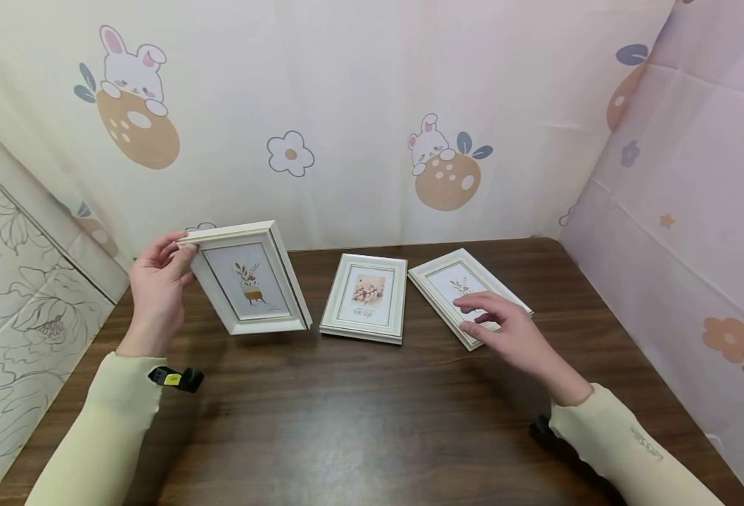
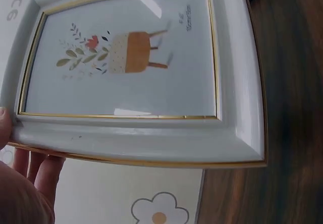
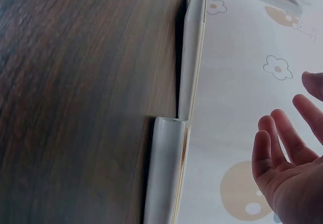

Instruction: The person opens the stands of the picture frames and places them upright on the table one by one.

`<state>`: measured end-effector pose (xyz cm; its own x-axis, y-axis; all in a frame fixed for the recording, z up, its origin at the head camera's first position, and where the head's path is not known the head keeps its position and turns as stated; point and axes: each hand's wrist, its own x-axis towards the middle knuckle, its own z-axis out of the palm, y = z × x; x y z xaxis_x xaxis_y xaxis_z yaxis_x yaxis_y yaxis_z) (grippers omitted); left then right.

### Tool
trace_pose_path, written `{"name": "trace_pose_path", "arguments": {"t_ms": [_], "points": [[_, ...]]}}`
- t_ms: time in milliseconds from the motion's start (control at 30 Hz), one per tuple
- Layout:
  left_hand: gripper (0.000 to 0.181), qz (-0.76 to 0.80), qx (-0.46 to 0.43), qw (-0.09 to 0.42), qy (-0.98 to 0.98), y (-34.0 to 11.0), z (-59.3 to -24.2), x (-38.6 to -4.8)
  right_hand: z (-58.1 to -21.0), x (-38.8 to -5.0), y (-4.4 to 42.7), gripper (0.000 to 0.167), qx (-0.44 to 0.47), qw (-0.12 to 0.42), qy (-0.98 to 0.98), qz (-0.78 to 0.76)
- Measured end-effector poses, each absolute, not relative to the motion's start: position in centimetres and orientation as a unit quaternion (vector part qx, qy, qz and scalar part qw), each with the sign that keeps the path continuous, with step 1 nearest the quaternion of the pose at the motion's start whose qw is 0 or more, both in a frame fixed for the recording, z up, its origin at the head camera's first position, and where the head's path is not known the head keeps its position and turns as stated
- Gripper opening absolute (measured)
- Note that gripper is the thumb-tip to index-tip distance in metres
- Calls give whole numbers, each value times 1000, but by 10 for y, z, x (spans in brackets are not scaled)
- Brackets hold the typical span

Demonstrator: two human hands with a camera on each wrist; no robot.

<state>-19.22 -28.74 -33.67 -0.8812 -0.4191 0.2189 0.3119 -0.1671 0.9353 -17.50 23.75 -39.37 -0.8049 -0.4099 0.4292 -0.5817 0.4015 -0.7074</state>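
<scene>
My left hand (image 1: 159, 284) grips a white picture frame (image 1: 220, 281) by its upper left corner, thumb on the front and fingers behind. That frame is tilted upright above the table and has a gold inner edge and a potted-plant print (image 2: 128, 52). My right hand (image 1: 505, 327) hovers over a second white picture frame (image 1: 435, 277) lying at an angle on the right, and partly covers it. Its fingers are loosely bent and hold nothing; the right wrist view shows the hand (image 3: 290, 168) apart from the frames. Between the hands lies a third picture frame (image 1: 362, 334) with a flower print.
The dark wooden table (image 1: 347, 414) runs back to a pale curtain (image 1: 353, 84) printed with rabbits and flowers. A similar printed cloth (image 1: 676, 232) hangs on the right, and a panel with line-drawn flowers (image 1: 30, 337) borders the left side.
</scene>
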Motion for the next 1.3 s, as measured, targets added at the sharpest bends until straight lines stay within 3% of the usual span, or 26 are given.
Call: {"name": "trace_pose_path", "arguments": {"t_ms": [700, 1300], "points": [[36, -760, 115, 230, -597, -313, -346, -223, -399, -177, 232, 31, 306, 66, -830, 462], [29, -716, 93, 253, -644, -317, -354, -235, -387, -162, 220, 26, 304, 64, -837, 451]]}}
